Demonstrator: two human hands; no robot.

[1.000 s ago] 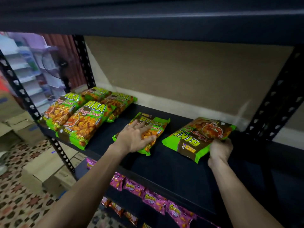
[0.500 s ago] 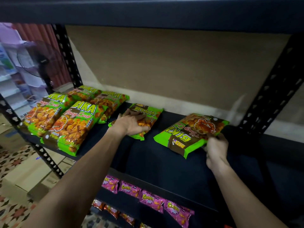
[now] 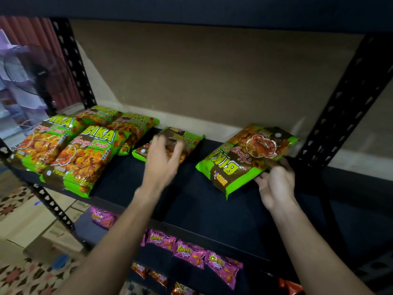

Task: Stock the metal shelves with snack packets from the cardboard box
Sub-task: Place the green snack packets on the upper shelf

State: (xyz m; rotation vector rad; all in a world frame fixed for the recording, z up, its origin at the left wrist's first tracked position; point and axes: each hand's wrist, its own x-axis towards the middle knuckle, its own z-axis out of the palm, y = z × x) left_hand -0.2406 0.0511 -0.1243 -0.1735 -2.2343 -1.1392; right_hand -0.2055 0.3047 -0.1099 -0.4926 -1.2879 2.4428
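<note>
Head view: right hand (image 3: 276, 184) pinches the upside-down packet (image 3: 244, 158), left hand (image 3: 163, 162) hovers loose-fingered, holding nothing, so I'd spin it to match the row (image 3: 72, 152).

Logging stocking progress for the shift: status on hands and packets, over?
Left hand open, blurred, over middle Bika packet. Right hand grips near edge of right Bika packet, on black shelf. Nothing blocking.

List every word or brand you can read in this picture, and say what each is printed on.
"BIKA": front green packet on the left.
"Honey Crab": same packet, under the brand.
"BIKA", upside down: far-right packet, held by the right hand.
Pink packets below: brand too blurred to read.
Small print everywhere: unreadable.
</note>
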